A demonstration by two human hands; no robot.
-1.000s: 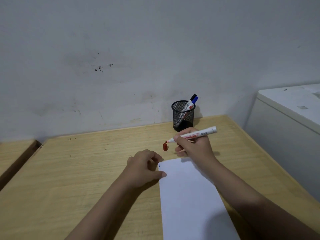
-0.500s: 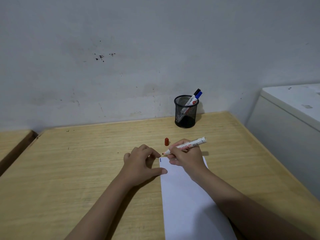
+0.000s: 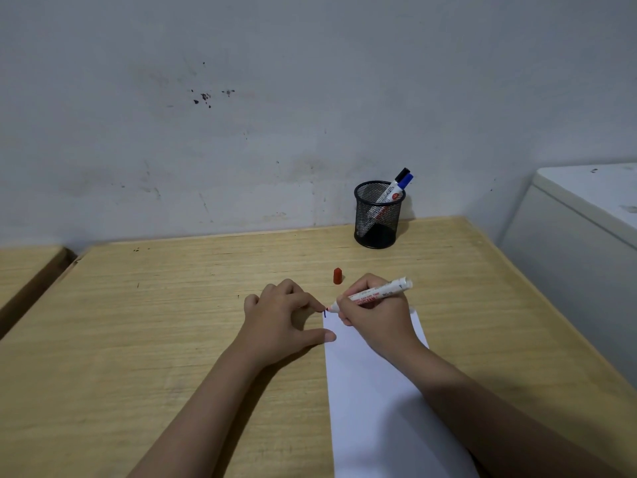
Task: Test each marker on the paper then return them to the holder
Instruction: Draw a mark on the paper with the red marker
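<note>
Worktop (image 3: 179, 305) carried a white paper (image 3: 375, 391) lying lengthwise toward the person. Mesh holder (image 3: 378, 215) stood well apart at the back edge, two capped markers (image 3: 396, 188) leaning in it. Left hand (image 3: 279, 326) rested loosely curled, thumb and a fingertip pinning the paper's left edge and far corner. Right hand (image 3: 375, 315) gripped the red marker (image 3: 372, 295), nib at that far corner beside a short dark stroke.

Risks, as judged: nib so near the edge could run off and ink the wood; light pinning might let the sheet skid; red cap (image 3: 337, 276), standing loose just beyond the hands, could be knocked and roll.
</note>
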